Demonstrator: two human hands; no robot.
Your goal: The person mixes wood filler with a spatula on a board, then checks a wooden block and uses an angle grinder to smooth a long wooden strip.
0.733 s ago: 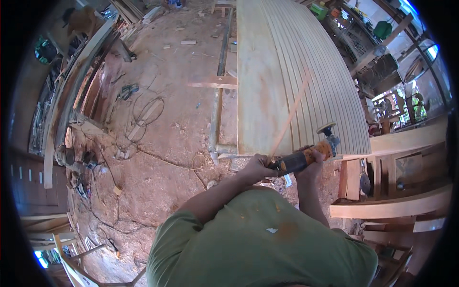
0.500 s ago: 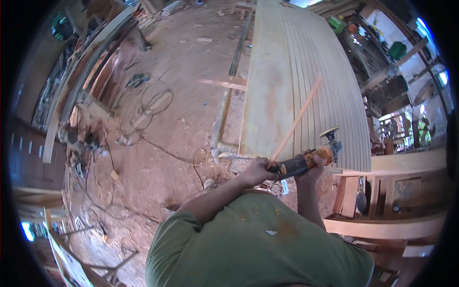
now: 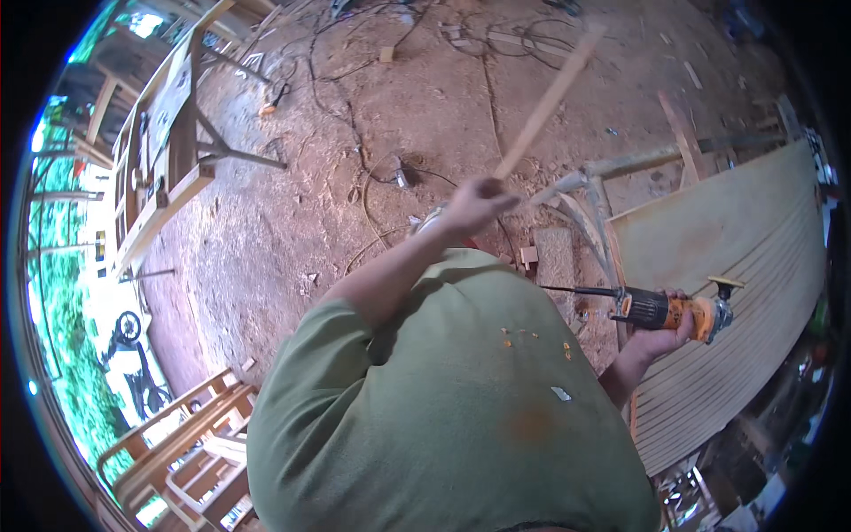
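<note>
My left hand [image 3: 481,209] is closed on the near end of a thin wooden strip [image 3: 550,105], which points up and to the right above the floor. In my right hand [image 3: 667,339] is an orange and black angle grinder [image 3: 654,309], gripped around its body from below. A round disc [image 3: 725,282] with a yellowish edge sits at the tool's right end, and a black cord [image 3: 576,289] leaves its left end. Beneath and beyond the grinder lies a large pale wooden panel [image 3: 700,232] with many parallel grooves along its near side.
A pole frame [image 3: 634,163] stands beside the panel. Cables [image 3: 362,168] and wood scraps lie over the dusty floor. A wooden bench [image 3: 168,217] stands at the upper left, with wooden frames [image 3: 191,434] at the lower left. A motorcycle [image 3: 133,355] is visible outside.
My body has turned left, so the panel now lies farther right. My left hand has moved away from the grinder and swung the strip over the floor. The grinder stays in my right hand.
</note>
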